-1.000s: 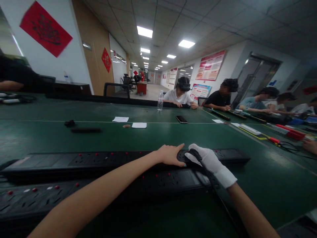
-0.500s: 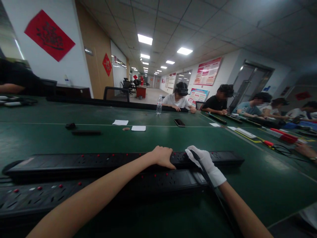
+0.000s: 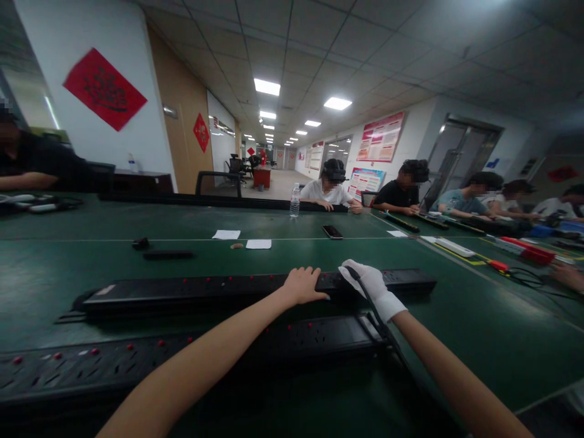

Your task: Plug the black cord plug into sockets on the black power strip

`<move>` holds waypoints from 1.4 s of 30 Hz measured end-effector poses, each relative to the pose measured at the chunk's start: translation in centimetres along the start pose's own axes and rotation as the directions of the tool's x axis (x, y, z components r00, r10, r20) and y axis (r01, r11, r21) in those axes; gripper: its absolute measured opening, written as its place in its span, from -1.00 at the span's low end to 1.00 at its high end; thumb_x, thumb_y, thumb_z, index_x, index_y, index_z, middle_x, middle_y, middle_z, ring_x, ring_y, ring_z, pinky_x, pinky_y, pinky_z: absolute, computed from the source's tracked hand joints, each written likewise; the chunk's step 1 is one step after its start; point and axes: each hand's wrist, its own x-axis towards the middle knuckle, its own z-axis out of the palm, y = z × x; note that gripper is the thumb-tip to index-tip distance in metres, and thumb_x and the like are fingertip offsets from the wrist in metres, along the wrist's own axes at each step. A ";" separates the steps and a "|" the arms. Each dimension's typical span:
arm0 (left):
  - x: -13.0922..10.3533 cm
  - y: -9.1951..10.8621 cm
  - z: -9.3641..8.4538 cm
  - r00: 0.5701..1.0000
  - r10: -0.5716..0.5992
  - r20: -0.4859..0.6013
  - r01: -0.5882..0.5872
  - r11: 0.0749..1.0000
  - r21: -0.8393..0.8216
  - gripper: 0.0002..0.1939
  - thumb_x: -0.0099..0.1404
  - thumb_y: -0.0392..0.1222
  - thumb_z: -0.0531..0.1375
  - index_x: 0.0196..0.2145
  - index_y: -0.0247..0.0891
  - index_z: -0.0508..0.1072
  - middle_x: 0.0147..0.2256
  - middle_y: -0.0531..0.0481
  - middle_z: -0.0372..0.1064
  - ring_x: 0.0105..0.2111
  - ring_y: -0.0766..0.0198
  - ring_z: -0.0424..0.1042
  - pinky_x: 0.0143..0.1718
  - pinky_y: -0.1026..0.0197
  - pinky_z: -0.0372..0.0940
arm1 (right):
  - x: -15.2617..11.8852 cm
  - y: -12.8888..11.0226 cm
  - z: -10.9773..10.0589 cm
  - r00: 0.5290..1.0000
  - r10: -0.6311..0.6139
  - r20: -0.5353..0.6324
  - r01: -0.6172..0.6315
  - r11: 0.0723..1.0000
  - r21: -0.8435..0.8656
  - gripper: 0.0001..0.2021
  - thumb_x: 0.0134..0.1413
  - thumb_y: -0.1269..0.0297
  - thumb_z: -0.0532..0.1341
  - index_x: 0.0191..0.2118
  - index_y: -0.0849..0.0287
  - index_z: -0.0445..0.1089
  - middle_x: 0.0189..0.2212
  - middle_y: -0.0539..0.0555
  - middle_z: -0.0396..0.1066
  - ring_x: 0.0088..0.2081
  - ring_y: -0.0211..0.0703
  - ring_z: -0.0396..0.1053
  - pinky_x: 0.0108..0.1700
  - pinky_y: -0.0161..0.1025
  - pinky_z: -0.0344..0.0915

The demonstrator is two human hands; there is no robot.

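Two long black power strips lie on the green table. My bare left hand (image 3: 303, 285) rests over the farther strip (image 3: 182, 294), its fingers wrapped across the top and the thumb on the near side. My right hand (image 3: 365, 285), in a white glove, is closed on the plug end of a black cable (image 3: 370, 298) at the right part of that strip; the plug itself is mostly hidden. The cable runs down toward me beside my right forearm. Nearer to me is the second strip (image 3: 298, 337), with red switches and sockets, partly covered by my left forearm.
Beyond the strips on the table (image 3: 255, 261) are white papers (image 3: 258, 244), a phone (image 3: 333, 232), a water bottle (image 3: 294, 201) and a dark bar (image 3: 168, 254). Several people sit along the far and right sides. A red box (image 3: 524, 250) is at the right.
The farther strip has shifted away from the nearer one, widening the gap between them, and both hands remain on it. The camera view has tilted slightly upward.
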 end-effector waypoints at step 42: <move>0.1 -0.3 0.6 1.000 0.015 -0.028 -0.016 1.000 -0.025 -0.24 0.05 0.35 -0.01 0.05 -0.24 0.09 -0.09 -0.20 0.25 -0.09 -0.02 0.26 -0.13 0.04 0.12 | -0.4 1.5 1.9 0.995 0.078 0.061 -0.073 0.995 -0.071 -0.66 0.05 -0.04 -0.02 -0.34 0.09 0.33 -0.59 -0.04 0.29 -0.55 -0.27 0.25 -0.47 -0.35 0.05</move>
